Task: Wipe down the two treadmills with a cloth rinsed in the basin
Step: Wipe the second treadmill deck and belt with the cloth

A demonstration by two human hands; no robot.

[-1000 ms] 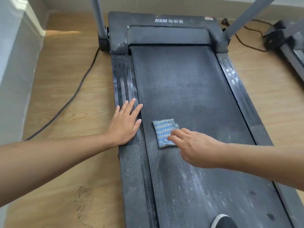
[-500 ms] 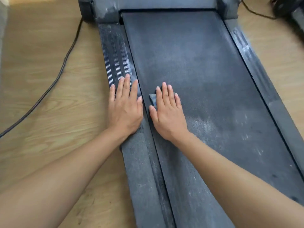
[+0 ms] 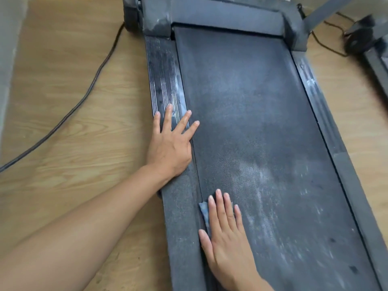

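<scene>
Right now, straight fingers of the right hand lie flat and together on the cloth, pressing it to the belt, nothing curled round it. The cloth is mostly hidden under the palm; only a thin blue-grey strip with a crumpled corner shows left of the fingers. It sits at the belt's left edge, near end, just beside the left rail. The left hand is flat too, fingers spread and relaxed, holding nothing: the palm rests on the rail and the two inner fingertips reach over onto the belt. The belt is dark and gritty, with whitish dusty smears just right of the right hand and further toward the near right. The ribbed rail ahead of the left hand looks glossy and streaked. The treadmill has dusty patches on its front cover. A black cable runs across the wood floor on the left. A second treadmill is at the right edge, blurred.
</scene>
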